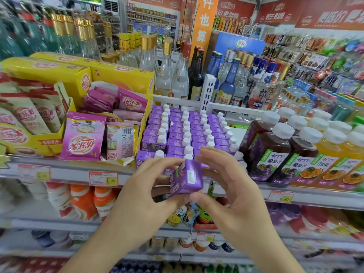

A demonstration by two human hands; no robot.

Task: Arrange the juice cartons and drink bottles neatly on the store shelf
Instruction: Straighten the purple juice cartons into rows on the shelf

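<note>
A small purple juice carton [187, 177] is tilted in the air just in front of the shelf edge. My left hand [145, 186] grips it from the left, fingers curled over its top. My right hand [224, 182] holds its right side, thumb under the bottom corner and fingers spread above. Behind them, several rows of purple cartons with white caps [183, 133] stand on the shelf [69, 170]. To their right stand dark grape juice bottles [269, 152] and orange juice bottles [331, 154] with white caps.
Pink and yellow milk tea packs [84, 136] in yellow display boxes fill the shelf's left. Glass liquor bottles [177, 75] stand behind a white divider [208, 91]. Lower shelves hold orange-and-white bottles [82, 201] and small drink packs [189, 213]. Price tags line the shelf edges.
</note>
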